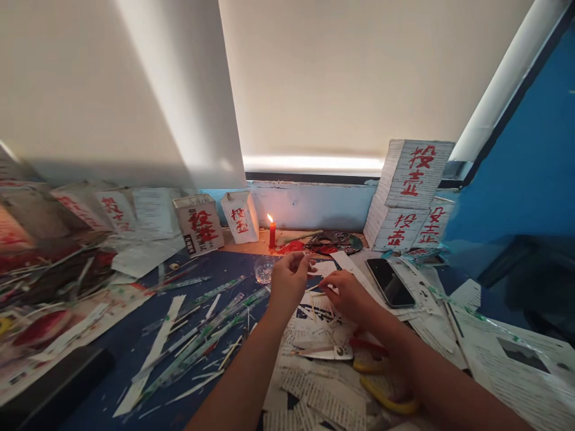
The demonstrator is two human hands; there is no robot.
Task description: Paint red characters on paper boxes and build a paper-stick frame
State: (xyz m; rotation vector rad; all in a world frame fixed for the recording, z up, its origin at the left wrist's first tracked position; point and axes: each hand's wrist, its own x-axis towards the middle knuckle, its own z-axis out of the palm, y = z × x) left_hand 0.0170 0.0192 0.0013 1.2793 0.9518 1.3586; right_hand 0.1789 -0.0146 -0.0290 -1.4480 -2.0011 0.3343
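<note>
My left hand (291, 276) is raised over the middle of the table, its thumb and fingers pinched together on something too small to make out. Just to its right, my right hand (344, 290) is also closed, fingertips together near a thin pale piece; what it grips is not clear. White paper strips (348, 263) lie behind the hands. Below them, scissors (326, 352) with red and yellow handles rest on printed paper scraps (323, 389). A lit red candle (272, 234) stands upright behind my left hand, with a small clear dish (264, 270) in front of it.
Paper boxes with red characters (240, 218) line the back left; more boxes (417, 173) are stacked at back right. A black phone (390, 282) lies right of my hands. Green-and-clear plastic strips (197, 353) and paper slivers cover the left. A black object (58, 389) sits front left.
</note>
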